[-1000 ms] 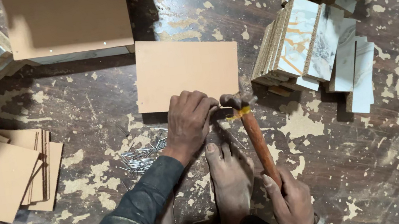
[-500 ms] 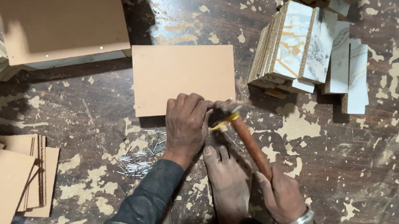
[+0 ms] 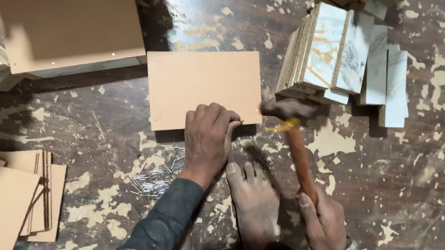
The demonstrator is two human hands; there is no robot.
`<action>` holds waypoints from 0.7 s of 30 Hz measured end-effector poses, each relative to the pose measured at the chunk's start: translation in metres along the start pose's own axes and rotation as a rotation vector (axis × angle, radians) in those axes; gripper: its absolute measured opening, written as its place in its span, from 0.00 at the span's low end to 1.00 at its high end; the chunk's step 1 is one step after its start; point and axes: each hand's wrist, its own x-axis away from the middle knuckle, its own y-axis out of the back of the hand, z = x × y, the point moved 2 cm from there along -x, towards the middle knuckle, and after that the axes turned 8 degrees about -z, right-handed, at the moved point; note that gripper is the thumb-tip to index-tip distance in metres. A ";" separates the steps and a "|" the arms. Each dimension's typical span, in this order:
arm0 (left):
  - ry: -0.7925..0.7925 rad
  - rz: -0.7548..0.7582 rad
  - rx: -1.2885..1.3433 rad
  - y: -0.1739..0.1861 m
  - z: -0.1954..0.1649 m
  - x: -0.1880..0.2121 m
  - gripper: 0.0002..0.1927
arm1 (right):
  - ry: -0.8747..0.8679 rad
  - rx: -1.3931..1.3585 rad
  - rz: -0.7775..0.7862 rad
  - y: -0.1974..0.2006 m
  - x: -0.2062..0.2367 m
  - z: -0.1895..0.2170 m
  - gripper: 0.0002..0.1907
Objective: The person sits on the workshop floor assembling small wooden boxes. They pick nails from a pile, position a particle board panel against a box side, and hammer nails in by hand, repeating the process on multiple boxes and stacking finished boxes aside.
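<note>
Bottom of frame: my right hand [image 3: 324, 223] is wrapped round the handle of one hammer [image 3: 292, 133], head blurred mid-frame beside my one bare foot [image 3: 253, 204]; I judge a nailing stroke is under way. My left hand [image 3: 210, 138], fingers curled and pressed together, pins the near edge of one flat board [image 3: 202, 79] at centre; whether it pinches a nail I can't tell, so the next blow needs fingers clear. One loose heap of nails [image 3: 155, 177] left of it; farther up, one box-like panel [image 3: 69, 27] upper left, two stacks of laminate pieces [image 3: 339, 52] upper right.
</note>
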 end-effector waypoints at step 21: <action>0.035 0.178 0.066 0.022 0.006 -0.002 0.60 | 0.141 0.053 0.039 -0.014 -0.005 0.002 0.10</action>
